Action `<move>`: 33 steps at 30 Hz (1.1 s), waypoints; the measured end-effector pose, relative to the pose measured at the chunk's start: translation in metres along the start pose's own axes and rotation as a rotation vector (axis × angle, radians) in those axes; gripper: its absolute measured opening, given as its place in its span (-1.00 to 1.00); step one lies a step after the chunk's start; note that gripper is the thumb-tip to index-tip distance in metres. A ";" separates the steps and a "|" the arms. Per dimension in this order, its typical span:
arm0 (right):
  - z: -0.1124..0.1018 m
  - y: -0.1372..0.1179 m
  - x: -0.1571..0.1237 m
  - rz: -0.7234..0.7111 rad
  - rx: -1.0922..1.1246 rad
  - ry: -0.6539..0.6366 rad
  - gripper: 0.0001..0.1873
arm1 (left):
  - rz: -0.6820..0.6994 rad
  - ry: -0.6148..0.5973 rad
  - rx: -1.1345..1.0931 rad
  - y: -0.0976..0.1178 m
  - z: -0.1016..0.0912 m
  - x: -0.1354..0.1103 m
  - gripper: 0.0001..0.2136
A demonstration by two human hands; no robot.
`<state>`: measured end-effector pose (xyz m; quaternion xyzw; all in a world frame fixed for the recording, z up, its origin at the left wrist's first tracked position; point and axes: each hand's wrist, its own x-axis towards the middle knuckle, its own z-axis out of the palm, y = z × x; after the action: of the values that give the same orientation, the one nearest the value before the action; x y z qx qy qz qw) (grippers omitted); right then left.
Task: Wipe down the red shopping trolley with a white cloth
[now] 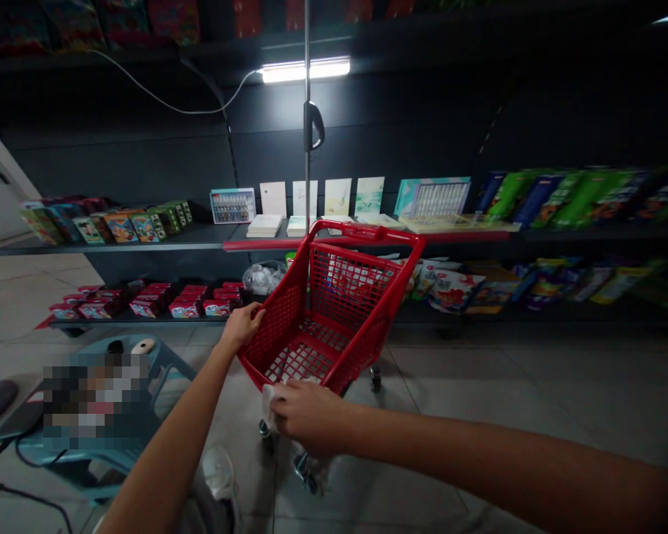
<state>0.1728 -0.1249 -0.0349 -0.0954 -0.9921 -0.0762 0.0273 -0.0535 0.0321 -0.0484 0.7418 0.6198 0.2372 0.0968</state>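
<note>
A red plastic shopping cart [361, 337] with lattice sides stands on the tiled floor in front of me, its basket holding nothing that I can see. My left hand [243, 326] is closed over the cart's left rim, fingers curled to the inside. At the near rim, my right hand [309, 415] is closed around a thin white cloth [269, 406], perhaps a wipe, pressed against the edge. Something pale and translucent hangs blurred beneath that hand; whether it is part of the cloth I cannot tell.
Behind the cart run dark shelves [183, 241] with small boxes, notebooks, pen sets and snack bags. A metal pole [308, 74] rises behind the cart. At left stands a blue-grey stool [103, 463] bearing a cabled device and a pixelated patch. A lamp [306, 70] glows above.
</note>
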 end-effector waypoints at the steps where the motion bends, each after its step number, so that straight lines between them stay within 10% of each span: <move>1: -0.006 0.001 -0.016 0.003 0.031 -0.003 -0.88 | 0.017 0.000 -0.010 -0.001 0.000 0.001 -0.64; 9: -0.020 0.064 -0.091 0.058 0.341 0.148 -0.76 | 0.114 -0.006 -0.011 -0.011 0.000 0.005 -0.59; 18: -0.020 0.138 -0.139 0.297 0.199 0.407 -0.74 | 0.047 0.047 0.164 -0.017 -0.025 0.016 -0.58; 23: -0.021 0.137 -0.116 0.429 0.129 0.363 -0.80 | -0.228 0.307 0.335 0.030 -0.040 -0.011 -0.51; 28: -0.009 0.124 -0.104 0.535 0.035 0.345 -0.85 | -0.020 -0.053 0.297 0.102 -0.014 -0.086 -0.46; 33: -0.004 0.120 -0.107 0.584 0.039 0.388 -0.84 | 0.131 -0.156 0.394 0.116 0.020 -0.124 -0.51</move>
<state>0.3007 -0.0291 -0.0206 -0.3584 -0.9005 -0.0629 0.2380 0.0419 -0.1093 -0.0436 0.8012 0.5952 0.0593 -0.0181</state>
